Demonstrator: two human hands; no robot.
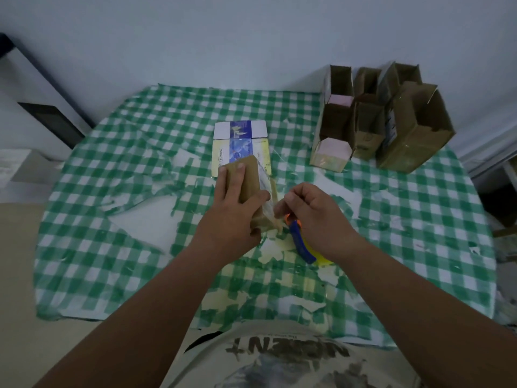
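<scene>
Setting: a table under a green and white checked cloth, seen from above by the person working at it; the print is worn away in white patches
Left hand: near the middle of the surface, gripping a small brown cardboard box; the fingers lie across its top face and the thumb clamps its right side
Cardboard box: held tilted off the surface just inside the near half, its far end over the near edge of a flat printed carton
Clear tape: a shiny strip runs along the right edge of the box, down toward the right hand
Right hand: just right of the box, fingers curled tight round the top of a tape dispenser; thumb and forefinger sit close to the tape's end
Tape dispenser: blue and yellow with an orange part, its lower end touching the cloth below the right hand
Flat printed carton: white, yellow and blue, lying unfolded toward the far edge, past the middle
Open boxes: a cluster of brown cardboard boxes standing upright at the far right corner, flaps up
White sheet: lies flat left of the left hand
Near edge: the person's pale printed shirt
</scene>
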